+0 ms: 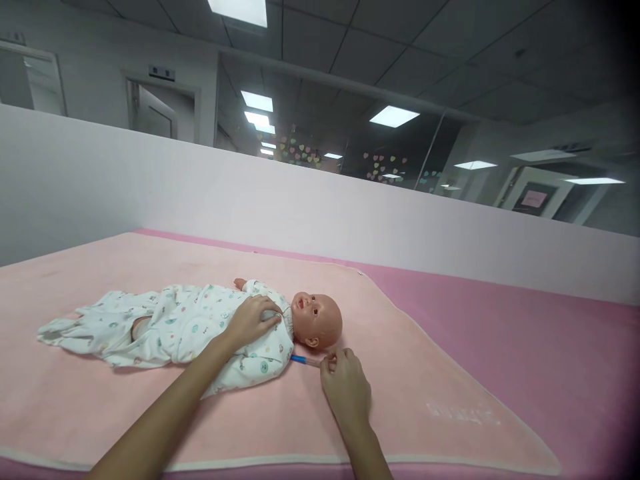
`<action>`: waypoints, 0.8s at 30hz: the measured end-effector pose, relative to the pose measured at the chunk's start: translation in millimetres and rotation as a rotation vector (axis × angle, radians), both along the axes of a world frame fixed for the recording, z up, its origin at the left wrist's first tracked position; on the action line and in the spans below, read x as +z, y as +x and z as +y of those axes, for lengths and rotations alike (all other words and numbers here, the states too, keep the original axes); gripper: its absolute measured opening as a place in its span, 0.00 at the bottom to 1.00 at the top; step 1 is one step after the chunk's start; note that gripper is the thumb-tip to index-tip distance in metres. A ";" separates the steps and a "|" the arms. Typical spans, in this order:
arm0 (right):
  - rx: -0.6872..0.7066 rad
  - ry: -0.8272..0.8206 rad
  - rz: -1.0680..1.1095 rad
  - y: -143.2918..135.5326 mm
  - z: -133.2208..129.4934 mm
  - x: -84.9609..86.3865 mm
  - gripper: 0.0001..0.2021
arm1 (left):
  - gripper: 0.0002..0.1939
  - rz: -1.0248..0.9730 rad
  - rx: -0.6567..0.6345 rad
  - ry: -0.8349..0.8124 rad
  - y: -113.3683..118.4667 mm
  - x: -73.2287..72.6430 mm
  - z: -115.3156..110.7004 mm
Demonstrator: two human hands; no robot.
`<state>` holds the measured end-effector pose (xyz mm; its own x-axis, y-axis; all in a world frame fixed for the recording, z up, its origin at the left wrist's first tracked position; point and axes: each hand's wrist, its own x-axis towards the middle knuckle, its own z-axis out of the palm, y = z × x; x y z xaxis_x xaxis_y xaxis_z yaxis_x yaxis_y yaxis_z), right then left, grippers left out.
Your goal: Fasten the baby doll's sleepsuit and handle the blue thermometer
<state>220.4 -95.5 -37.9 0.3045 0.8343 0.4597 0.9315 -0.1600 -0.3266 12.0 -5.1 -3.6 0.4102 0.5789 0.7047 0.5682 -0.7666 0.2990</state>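
Note:
A baby doll point(317, 320) in a white patterned outfit point(193, 320) lies on its back, head toward the right. On the doll's upper chest rests my left hand point(254, 320), its fingers curled on the cloth near the collar. My right hand point(346, 383) is just below the doll's head, fingertips pinched on the end of a thin stick point(300, 359) with a blue part. The stick's left end meets the doll's shoulder and sleeve, where its tip is hidden.
A peach blanket point(410, 373) with a pale edge lies under the doll, over a pink mat point(475, 313). Behind stands a low white wall point(300, 207). Beyond it are windows with heart stickers and doorways.

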 end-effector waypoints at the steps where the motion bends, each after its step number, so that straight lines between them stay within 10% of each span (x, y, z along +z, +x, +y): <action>1: 0.005 0.089 -0.025 0.6 -0.1 0.2 0.06 | 0.06 -0.010 0.001 0.001 0.2 -0.3 -0.6; 8: 0.356 0.614 0.030 -30.8 16.7 31.9 0.09 | 0.05 -0.011 0.005 0.020 2.2 -1.0 -5.6; 15: 0.681 0.510 0.073 -96.7 70.7 40.9 0.13 | 0.09 -0.197 -0.051 -0.116 -1.4 1.5 -2.9; 24: 0.791 0.623 0.224 -96.5 75.0 18.7 0.19 | 0.06 -0.396 -0.143 -0.382 -2.1 9.7 -5.3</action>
